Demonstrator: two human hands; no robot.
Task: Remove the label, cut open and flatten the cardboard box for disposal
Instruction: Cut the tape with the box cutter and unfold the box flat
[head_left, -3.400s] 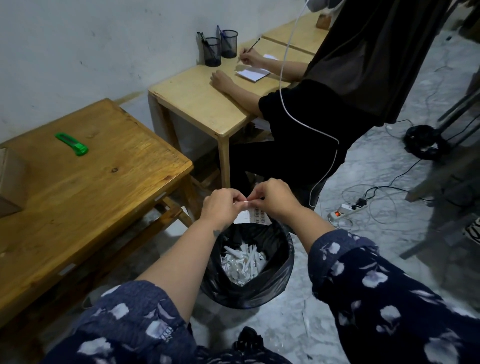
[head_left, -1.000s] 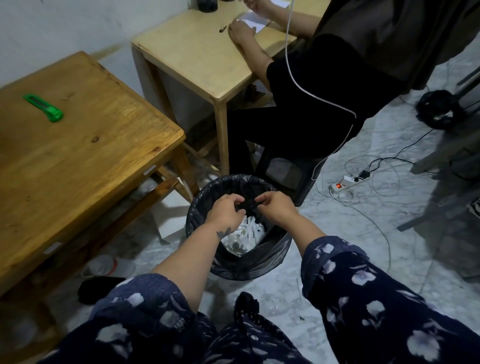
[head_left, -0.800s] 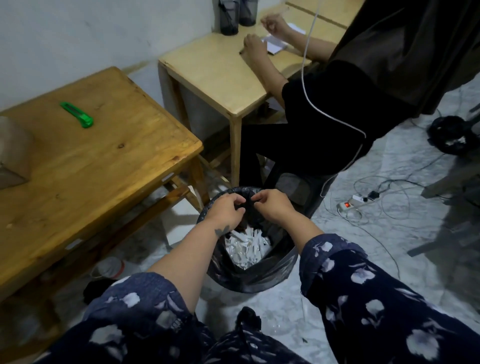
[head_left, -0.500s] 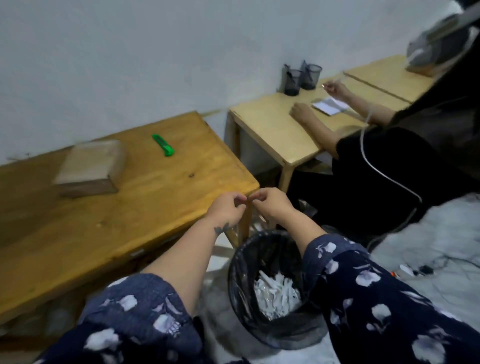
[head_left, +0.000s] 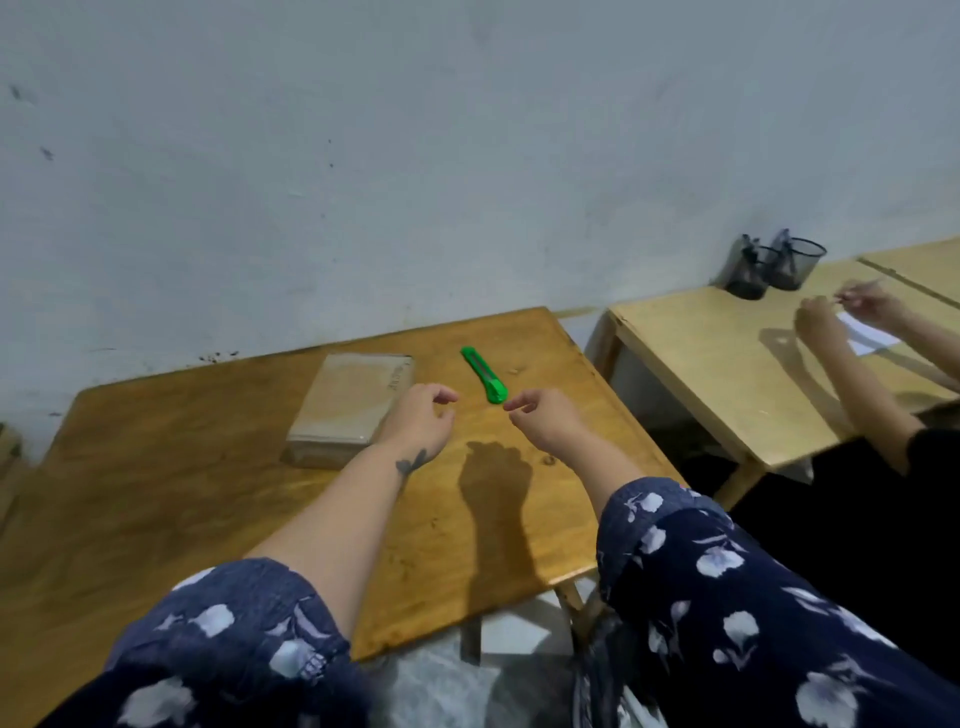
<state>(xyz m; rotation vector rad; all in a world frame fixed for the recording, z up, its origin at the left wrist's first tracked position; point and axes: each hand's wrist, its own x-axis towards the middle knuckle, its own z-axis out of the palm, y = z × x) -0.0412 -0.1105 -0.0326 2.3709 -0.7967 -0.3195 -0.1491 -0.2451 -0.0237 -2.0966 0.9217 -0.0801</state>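
Both hands hold nothing: left hand (head_left: 422, 420) and right hand (head_left: 546, 420) hover over the table (head_left: 156, 509), fingers loosely curled. Box (head_left: 349, 402) lies flat beside the left hand; cutter (head_left: 484, 374) beyond the right

Two mesh pen cups (head_left: 770, 265) stand on a pale side table (head_left: 727, 364).

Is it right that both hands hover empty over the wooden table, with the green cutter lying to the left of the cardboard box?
Not quite. In the head view the green cutter lies to the right of the cardboard box, not the left. The rest holds: the left hand and right hand hover empty over the wooden table.
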